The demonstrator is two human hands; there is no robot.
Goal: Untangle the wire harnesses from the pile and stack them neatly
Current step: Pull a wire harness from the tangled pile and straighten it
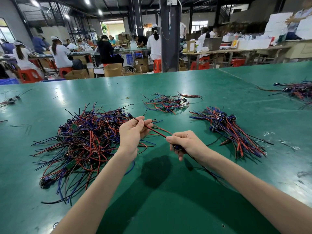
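Observation:
A big tangled pile of red, blue and black wire harnesses [84,142] lies on the green table at the left. One harness [157,131] is stretched in the air between my hands. My left hand [133,132] pinches its red and black wires near their far end, just right of the pile. My right hand [184,143] grips the harness's dark connector end, with more black wire trailing under my right forearm. A neater stack of harnesses [231,130] lies to the right of my right hand, its wires fanned toward me.
A smaller loose bunch of harnesses [168,103] lies farther back at the centre. Another bunch [297,91] sits at the far right, and a few stray wires [10,100] at the far left. The green table [168,200] spreads wide. People work at benches behind.

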